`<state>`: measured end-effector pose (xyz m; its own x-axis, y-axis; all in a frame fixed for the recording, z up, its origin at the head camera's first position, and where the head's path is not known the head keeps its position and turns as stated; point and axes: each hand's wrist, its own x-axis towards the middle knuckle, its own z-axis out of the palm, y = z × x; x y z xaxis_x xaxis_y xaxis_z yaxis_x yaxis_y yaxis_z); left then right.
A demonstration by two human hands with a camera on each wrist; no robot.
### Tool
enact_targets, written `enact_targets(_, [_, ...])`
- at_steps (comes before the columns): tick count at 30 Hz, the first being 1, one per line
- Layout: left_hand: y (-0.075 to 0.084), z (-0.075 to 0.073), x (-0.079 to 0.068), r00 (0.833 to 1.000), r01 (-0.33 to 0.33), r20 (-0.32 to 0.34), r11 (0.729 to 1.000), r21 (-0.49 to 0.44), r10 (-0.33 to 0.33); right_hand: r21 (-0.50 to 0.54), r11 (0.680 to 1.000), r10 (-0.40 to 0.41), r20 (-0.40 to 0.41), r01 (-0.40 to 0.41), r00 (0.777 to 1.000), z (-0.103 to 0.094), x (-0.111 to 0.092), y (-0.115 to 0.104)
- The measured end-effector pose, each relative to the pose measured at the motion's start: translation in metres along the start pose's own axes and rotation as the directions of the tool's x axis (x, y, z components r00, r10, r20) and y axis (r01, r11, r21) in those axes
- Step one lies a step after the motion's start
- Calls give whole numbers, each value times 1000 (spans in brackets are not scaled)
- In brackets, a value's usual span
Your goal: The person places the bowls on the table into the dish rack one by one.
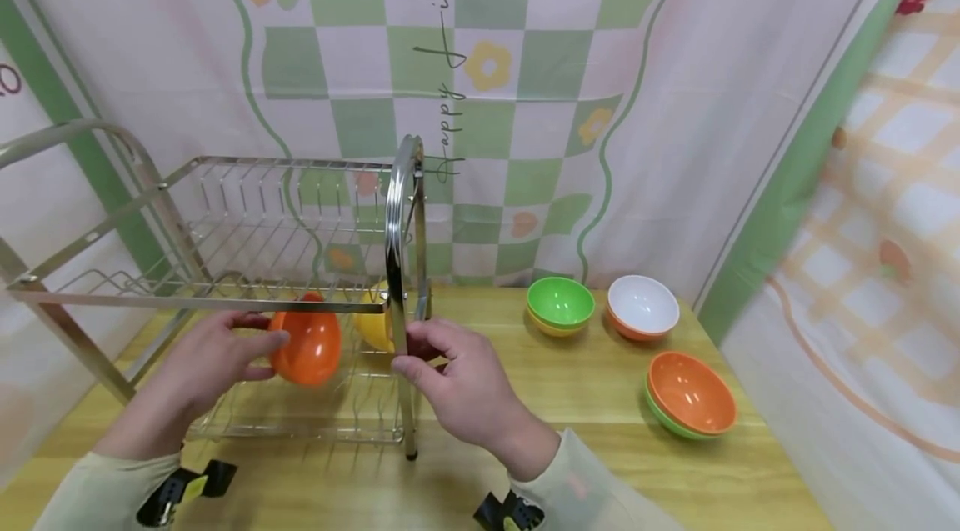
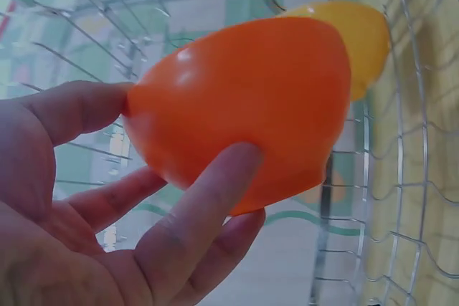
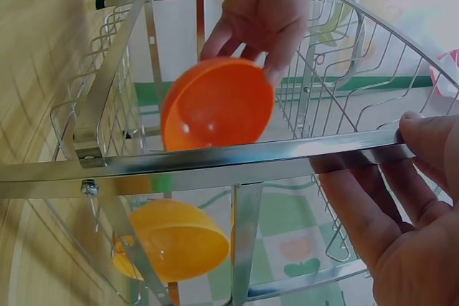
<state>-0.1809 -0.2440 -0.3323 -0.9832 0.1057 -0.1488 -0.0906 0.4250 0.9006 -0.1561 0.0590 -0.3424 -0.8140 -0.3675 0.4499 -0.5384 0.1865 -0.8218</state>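
Observation:
My left hand (image 1: 213, 356) holds an orange bowl (image 1: 309, 345) between the two tiers of a chrome dish rack (image 1: 394, 243). The bowl is tilted on its side; in the left wrist view its smooth outside (image 2: 251, 98) faces the camera, with the thumb and fingers at its edge and wall. A yellow bowl (image 3: 183, 245) stands on its side in the lower tier, nearer the rack's right end. My right hand (image 1: 472, 389) grips the upright post at that end, thumb on one side and fingers on the other.
On the wooden table (image 1: 480, 464), right of the rack, stand three nested pairs: a green bowl (image 1: 561, 302) on a yellow one, a white bowl (image 1: 642, 303) on an orange one, and an orange bowl (image 1: 692, 392) on a green one. A checked curtain (image 1: 491, 131) hangs behind.

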Motion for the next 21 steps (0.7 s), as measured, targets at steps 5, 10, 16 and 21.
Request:
enact_targets(5, [-7, 0, 17, 1000, -11, -22, 999, 35, 12, -5, 1000, -9, -13, 9, 1000, 1, 0, 1])
enact_targets(10, [-14, 2, 34, 999, -42, 7, 999, 15, 42, -8, 1000, 1, -16, -1, 1000, 1, -1, 0])
enact_targets(16, [-18, 3, 47, 999, -14, 30, 1000, 19, 13, -1, 1000, -1, -14, 1, 1000, 1, -1, 1])
enact_targets(21, [-19, 6, 59, 999, 8, 43, 999, -42, -7, -7, 1000, -4, -16, 4, 1000, 1, -1, 0])
